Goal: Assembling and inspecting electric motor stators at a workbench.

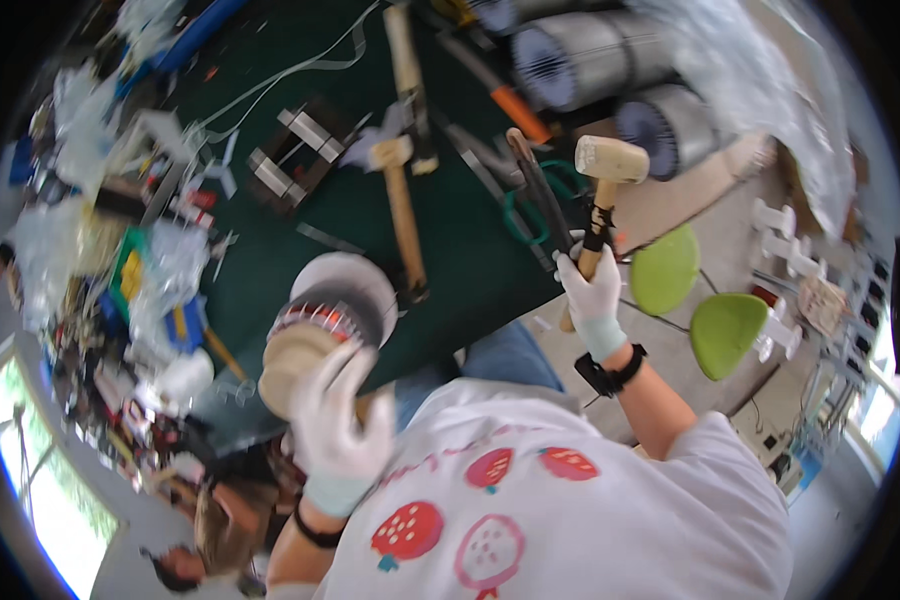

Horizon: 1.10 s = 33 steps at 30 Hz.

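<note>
Overhead, a person in white gloves worked at a bench covered in green cloth, seen from a head-worn camera tilted sharply to one side. The right hand was closed around the wooden handle of a pale-headed mallet, held raised off the bench edge with its head uppermost in the frame, above the floor and near two green stools. The left hand was blurred; its fingers were spread over a round wooden block, and whether they truly gripped it could not be told. That block sat against a round grey motor part ringed with reddish copper windings, resting near the bench's near edge.

Farther back on the cloth lay a second wooden mallet, its handle pointing toward the motor part, and a third long wooden handle beyond it. A black-and-silver laminated core stood to the left of them, and an orange-handled tool lay beside large ribbed grey cylinders at the far end. Plastic bags and small boxes crowded the left side. The person wore a white shirt printed with strawberries and a dark wristband on each wrist.
</note>
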Motion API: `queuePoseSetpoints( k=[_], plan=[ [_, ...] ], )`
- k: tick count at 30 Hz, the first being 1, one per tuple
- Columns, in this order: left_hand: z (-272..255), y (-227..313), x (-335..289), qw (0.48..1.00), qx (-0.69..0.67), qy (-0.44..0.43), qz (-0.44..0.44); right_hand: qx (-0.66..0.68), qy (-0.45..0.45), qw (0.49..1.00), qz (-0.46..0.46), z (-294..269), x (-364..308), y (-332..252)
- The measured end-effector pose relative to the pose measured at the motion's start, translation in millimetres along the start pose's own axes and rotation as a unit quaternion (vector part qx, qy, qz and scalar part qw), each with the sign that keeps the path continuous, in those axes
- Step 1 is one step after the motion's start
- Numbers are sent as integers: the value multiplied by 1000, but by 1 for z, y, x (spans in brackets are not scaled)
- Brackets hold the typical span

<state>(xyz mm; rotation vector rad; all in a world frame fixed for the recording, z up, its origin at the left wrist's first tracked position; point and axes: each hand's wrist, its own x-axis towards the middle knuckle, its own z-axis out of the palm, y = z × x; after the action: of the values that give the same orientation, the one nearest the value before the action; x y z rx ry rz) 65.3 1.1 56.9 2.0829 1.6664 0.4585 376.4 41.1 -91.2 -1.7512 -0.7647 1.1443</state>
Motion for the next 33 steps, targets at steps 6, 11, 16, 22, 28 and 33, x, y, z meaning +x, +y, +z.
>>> queuePoseSetpoints(
  k=[6, 11, 16, 22, 28, 33],
  plan=[
    [36, 7, 25, 808, -505, -20, -302, -83, -380, 918, -76, 67, -76, -64],
    [-12, -29, 35, 882, -355, 278, -134, -5, -282, 959, 13, 100, -69, -46],
    [-9, -81, 41, 878, -353, 323, -30, -40, -365, 904, 220, 100, -57, -52],
    [-4, -103, 50, 902, -292, 223, -226, -194, -475, 849, 126, 95, -62, -37],
    [5, -95, 39, 885, -319, 257, -221, -226, -478, 837, 144, 108, -38, -48],
    [5, -94, 37, 882, -324, 266, -213, -91, -462, 879, 73, 136, 27, -86]
  ],
)
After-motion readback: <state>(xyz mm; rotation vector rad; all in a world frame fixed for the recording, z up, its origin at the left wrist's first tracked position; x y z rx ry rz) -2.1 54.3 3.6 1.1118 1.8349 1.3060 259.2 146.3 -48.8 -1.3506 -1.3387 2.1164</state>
